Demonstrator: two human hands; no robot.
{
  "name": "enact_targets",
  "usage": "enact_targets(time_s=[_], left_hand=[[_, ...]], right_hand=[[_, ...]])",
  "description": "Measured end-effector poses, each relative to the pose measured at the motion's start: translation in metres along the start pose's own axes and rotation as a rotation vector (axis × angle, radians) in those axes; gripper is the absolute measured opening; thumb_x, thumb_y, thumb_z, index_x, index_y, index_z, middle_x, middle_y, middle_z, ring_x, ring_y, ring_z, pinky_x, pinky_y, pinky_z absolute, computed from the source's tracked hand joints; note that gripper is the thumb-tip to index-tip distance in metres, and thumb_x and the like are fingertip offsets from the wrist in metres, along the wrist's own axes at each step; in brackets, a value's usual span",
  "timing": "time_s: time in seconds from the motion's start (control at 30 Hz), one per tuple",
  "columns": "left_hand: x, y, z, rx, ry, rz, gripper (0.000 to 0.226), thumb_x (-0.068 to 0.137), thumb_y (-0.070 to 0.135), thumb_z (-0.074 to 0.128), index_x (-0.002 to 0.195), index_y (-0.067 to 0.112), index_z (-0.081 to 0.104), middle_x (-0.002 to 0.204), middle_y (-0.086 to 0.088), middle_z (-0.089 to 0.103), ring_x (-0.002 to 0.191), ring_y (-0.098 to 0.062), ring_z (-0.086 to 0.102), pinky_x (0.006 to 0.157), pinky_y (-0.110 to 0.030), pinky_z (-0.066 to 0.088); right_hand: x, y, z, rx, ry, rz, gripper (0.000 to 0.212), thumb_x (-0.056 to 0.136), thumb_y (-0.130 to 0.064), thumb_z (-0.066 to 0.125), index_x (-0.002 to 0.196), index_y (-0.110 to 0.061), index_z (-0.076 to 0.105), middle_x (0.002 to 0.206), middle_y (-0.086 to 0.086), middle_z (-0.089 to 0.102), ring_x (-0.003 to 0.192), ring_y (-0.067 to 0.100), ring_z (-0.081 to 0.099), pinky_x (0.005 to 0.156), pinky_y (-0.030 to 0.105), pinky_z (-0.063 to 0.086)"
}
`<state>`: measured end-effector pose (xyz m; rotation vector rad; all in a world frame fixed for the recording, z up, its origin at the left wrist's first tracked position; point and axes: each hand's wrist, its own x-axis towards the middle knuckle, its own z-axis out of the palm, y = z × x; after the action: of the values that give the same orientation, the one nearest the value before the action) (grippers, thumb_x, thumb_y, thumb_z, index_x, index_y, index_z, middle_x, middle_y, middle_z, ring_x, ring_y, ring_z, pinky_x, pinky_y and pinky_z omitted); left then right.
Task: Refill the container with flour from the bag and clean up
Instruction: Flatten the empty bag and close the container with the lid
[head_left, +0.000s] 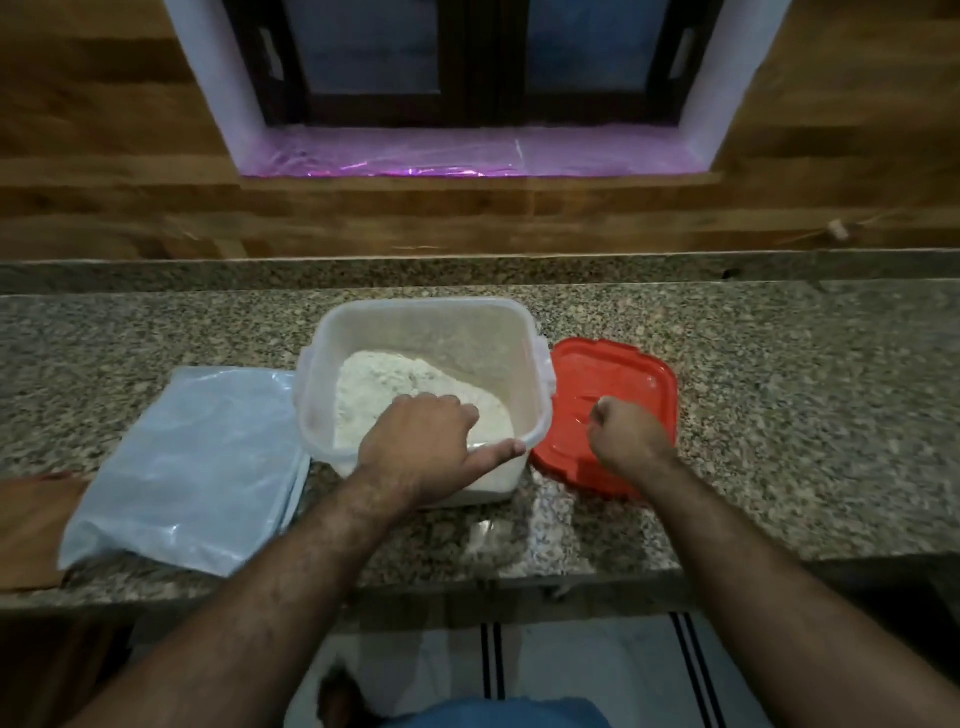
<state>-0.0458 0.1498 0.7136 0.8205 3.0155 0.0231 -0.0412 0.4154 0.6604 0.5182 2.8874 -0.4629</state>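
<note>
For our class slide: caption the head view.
Left hand grips flour container; right hand closed over red lid; bag lies flat.

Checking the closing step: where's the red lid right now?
In the head view, the red lid lies flat on the granite counter, right of the flour container, with the right hand over its near part.

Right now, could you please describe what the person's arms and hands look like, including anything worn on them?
Both forearms are bare up to the edge of the picture: no sleeves show. The left hand and right hand wear no gloves, and no watch, bracelet or ring is visible. The forearms are hairy. A bit of blue clothing shows at the bottom edge.
</note>
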Motion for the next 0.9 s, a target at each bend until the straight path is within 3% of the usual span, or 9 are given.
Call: enact_targets(time_s=[0.13, 0.23, 0.3, 0.37, 0.47, 0.57, 0.63, 0.73, 0.9], left_hand=[[0.002, 0.003, 0.001, 0.064, -0.030, -0.011, 0.086, 0.088, 0.095, 0.014, 0.079, 0.023, 0.060, 0.071, 0.005, 0.054, 0.070, -0.022, 0.055, 0.066, -0.040, 0.041], [0.005, 0.004, 0.002, 0.066, -0.042, -0.024, 0.099, 0.081, 0.100, 0.005, 0.082, 0.023, 0.066, 0.072, 0.004, 0.059, 0.070, -0.021, 0.058, 0.067, -0.041, 0.048], [0.006, 0.003, 0.003, 0.061, -0.043, -0.034, 0.105, 0.078, 0.102, 0.000, 0.085, 0.022, 0.069, 0.074, 0.003, 0.062, 0.070, -0.021, 0.060, 0.069, -0.042, 0.052], [0.006, 0.001, 0.006, 0.062, -0.050, -0.046, 0.111, 0.077, 0.103, 0.000, 0.092, 0.021, 0.073, 0.079, 0.003, 0.067, 0.073, -0.021, 0.063, 0.071, -0.044, 0.055], [0.007, 0.000, 0.010, 0.064, -0.045, -0.070, 0.114, 0.077, 0.105, 0.002, 0.098, 0.020, 0.075, 0.085, 0.002, 0.071, 0.076, -0.021, 0.065, 0.073, -0.045, 0.056], [0.005, 0.001, 0.009, 0.065, 0.008, -0.078, 0.114, 0.077, 0.105, 0.005, 0.111, 0.019, 0.073, 0.097, 0.002, 0.072, 0.087, -0.022, 0.066, 0.081, -0.045, 0.055], [0.002, 0.002, 0.007, 0.035, 0.065, -0.067, 0.113, 0.080, 0.102, 0.009, 0.132, 0.020, 0.066, 0.119, 0.001, 0.071, 0.106, -0.024, 0.065, 0.092, -0.046, 0.052], [-0.003, 0.000, 0.003, -0.169, 0.136, -0.059, 0.110, 0.086, 0.097, 0.015, 0.158, 0.020, 0.047, 0.154, -0.002, 0.056, 0.137, -0.025, 0.054, 0.111, -0.050, 0.045], [0.007, -0.011, -0.019, -0.627, 0.423, -0.231, 0.105, 0.091, 0.092, 0.033, 0.165, 0.017, 0.036, 0.166, -0.006, 0.044, 0.147, -0.027, 0.046, 0.120, -0.053, 0.041]], right_hand=[[-0.005, 0.026, 0.052, -0.165, -0.205, -0.133, 0.028, 0.093, -0.043, 0.074, 0.113, -0.023, 0.073, 0.111, 0.001, 0.077, 0.104, 0.025, 0.072, 0.076, 0.030, 0.048], [-0.006, 0.036, 0.063, -0.249, -0.222, -0.222, 0.017, 0.096, -0.033, 0.070, 0.110, -0.027, 0.075, 0.112, 0.000, 0.077, 0.106, 0.025, 0.073, 0.080, 0.031, 0.051], [-0.005, 0.038, 0.062, -0.255, -0.118, -0.258, 0.015, 0.096, -0.021, 0.063, 0.104, -0.023, 0.076, 0.109, 0.003, 0.077, 0.105, 0.028, 0.073, 0.084, 0.036, 0.055], [-0.003, 0.034, 0.054, -0.189, 0.056, -0.276, 0.013, 0.094, -0.015, 0.061, 0.095, -0.020, 0.073, 0.098, 0.003, 0.074, 0.099, 0.032, 0.072, 0.079, 0.039, 0.055], [0.005, 0.022, 0.026, -0.016, 0.339, -0.264, 0.015, 0.099, -0.013, 0.063, 0.085, -0.020, 0.065, 0.082, -0.007, 0.057, 0.082, 0.025, 0.065, 0.065, 0.029, 0.044], [0.010, 0.004, -0.021, 0.315, 0.559, -0.185, 0.020, 0.107, -0.028, 0.059, 0.089, -0.020, 0.063, 0.082, -0.006, 0.058, 0.071, 0.018, 0.056, 0.052, 0.021, 0.029], [0.010, -0.007, -0.056, 0.482, 0.686, -0.123, 0.026, 0.109, -0.040, 0.055, 0.095, -0.020, 0.062, 0.082, -0.005, 0.061, 0.068, 0.018, 0.057, 0.051, 0.020, 0.026], [0.002, -0.029, -0.100, 0.662, 0.892, -0.160, 0.037, 0.110, -0.047, 0.053, 0.098, -0.013, 0.062, 0.081, -0.002, 0.059, 0.068, 0.016, 0.054, 0.052, 0.018, 0.030], [-0.014, -0.069, -0.142, 0.883, 0.980, -0.322, 0.042, 0.109, -0.052, 0.049, 0.104, -0.013, 0.063, 0.077, -0.007, 0.060, 0.064, 0.008, 0.057, 0.057, 0.024, 0.048]])
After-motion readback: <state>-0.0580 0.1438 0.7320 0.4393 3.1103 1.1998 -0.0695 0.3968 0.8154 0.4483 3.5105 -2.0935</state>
